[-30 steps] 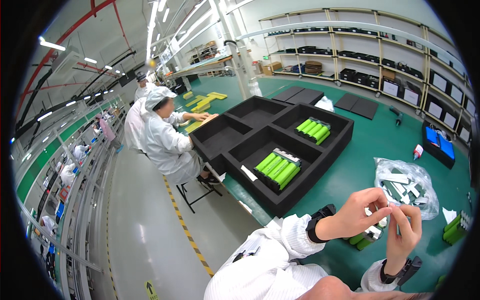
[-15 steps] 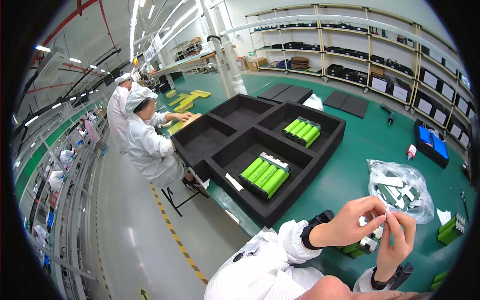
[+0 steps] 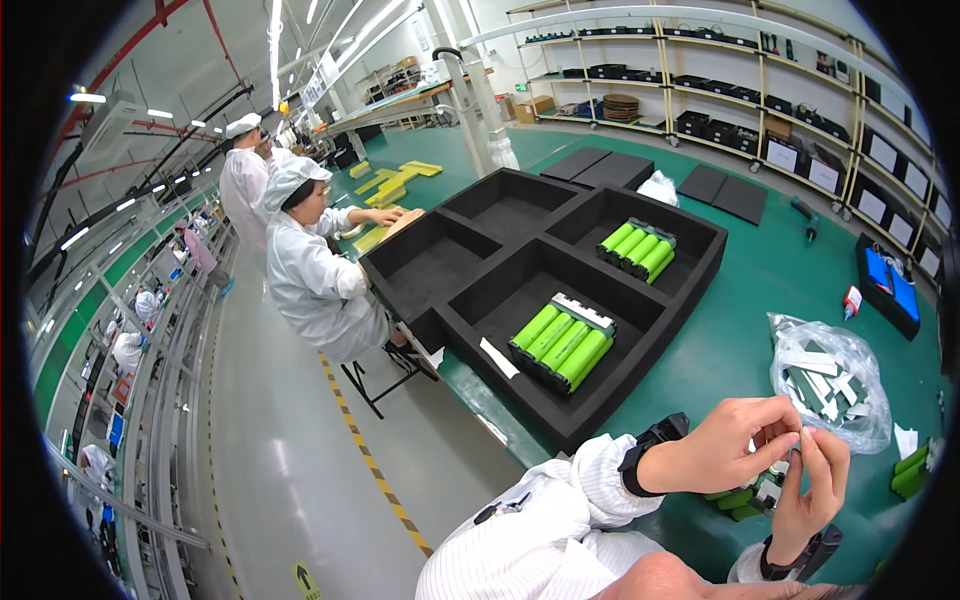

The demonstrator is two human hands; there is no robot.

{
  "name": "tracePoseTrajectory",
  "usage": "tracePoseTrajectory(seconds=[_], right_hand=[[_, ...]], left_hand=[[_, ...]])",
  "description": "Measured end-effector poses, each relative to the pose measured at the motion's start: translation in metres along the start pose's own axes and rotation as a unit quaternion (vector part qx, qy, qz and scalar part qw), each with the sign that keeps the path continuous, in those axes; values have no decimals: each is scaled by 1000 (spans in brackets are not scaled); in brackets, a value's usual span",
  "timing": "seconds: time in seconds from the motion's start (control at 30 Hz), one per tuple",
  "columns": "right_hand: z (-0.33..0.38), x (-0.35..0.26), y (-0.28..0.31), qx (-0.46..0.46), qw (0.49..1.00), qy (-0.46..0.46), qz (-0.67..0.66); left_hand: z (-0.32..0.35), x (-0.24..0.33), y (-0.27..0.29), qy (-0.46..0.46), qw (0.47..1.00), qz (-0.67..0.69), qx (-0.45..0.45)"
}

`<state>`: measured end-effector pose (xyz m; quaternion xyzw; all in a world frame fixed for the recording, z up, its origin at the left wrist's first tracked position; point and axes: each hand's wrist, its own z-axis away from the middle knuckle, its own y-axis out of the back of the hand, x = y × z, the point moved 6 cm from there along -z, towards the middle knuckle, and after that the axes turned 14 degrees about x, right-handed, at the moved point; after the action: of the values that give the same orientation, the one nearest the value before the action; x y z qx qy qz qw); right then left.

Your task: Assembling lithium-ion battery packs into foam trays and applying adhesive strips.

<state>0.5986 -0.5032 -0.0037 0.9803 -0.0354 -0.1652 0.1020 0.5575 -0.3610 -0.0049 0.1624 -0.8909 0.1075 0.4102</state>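
My left hand (image 3: pixel 748 440) and my right hand (image 3: pixel 815 488) meet at the fingertips, each in a pinch. What lies between the fingers is too small to make out. Beneath them, a pack of green cylindrical battery cells (image 3: pixel 737 504) sits on the green table, mostly covered by my hands. Just beyond, a clear plastic bag (image 3: pixel 876 420) lies open with several white strips (image 3: pixel 822 388) in it. Two more green battery packs rest in the black foam tray, one in the near compartment (image 3: pixel 562 343) and one in the right compartment (image 3: pixel 637 250).
The black foam tray (image 3: pixel 590 410) carries a loose white strip (image 3: pixel 499 358). Right of it are a red-and-white bottle (image 3: pixel 852 302), a black box with blue packs (image 3: pixel 885 290), a power screwdriver (image 3: pixel 804 218) and another green pack (image 3: pixel 910 472). A co-worker (image 3: pixel 315 270) sits at the table's left.
The view has shifted, so the table and tray appear farther right. My hands stay pinched together; the small white bit seen between the fingertips earlier no longer shows clearly.
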Motion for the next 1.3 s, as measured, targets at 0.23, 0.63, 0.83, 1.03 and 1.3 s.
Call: tracePoseTrajectory(seconds=[0.23,0.63,0.83,1.03,1.3], right_hand=[[1,-1,-3,6,1000,-7,-5],[2,0,-4,18,1000,-2,4],[2,-2,-6,17,1000,-4,-2],[1,-3,-6,17,1000,-4,4],[0,-1,-4,17,1000,1,3]], left_hand=[[0,-3,1,7,1000,-2,-3],[-2,-4,0,24,999,26,-11],[-3,-5,1,57,996,60,-20],[-3,-13,-2,113,987,115,-29],[-4,-18,-6,128,982,133,-35]])
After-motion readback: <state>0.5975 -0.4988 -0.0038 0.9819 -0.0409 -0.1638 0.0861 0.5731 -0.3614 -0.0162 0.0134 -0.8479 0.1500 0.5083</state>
